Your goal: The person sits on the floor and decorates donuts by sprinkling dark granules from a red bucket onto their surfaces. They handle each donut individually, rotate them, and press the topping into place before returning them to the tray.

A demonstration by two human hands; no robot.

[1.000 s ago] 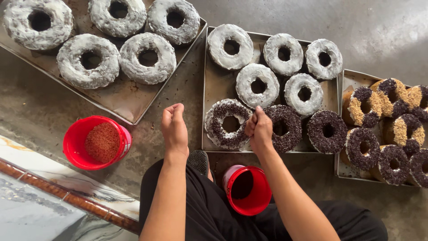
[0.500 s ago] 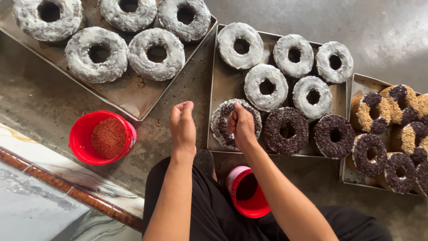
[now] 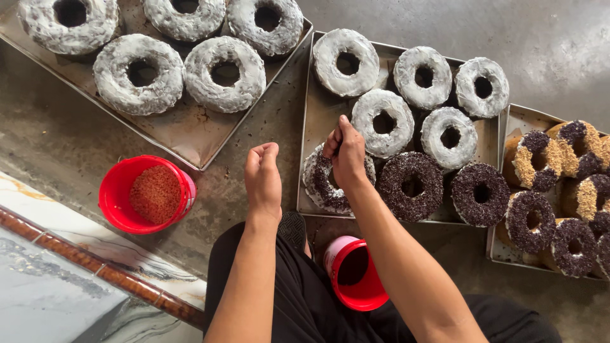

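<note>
Ring cake (image 3: 325,190): half-sprinkled, in the middle tray (image 3: 307,127), near-left corner
Right hand (image 3: 346,152): pinched shut over it, dark sprinkles judged held
Left hand (image 3: 263,178): loosely curled, nothing seen held
Handling: judged soft, icing sticky and easily marred; best lifted from underneath

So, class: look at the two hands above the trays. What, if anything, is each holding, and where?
Right hand, pinched shut over the half-sprinkled ring cake: contents hidden. Left hand, loosely curled: nothing visible.
</note>
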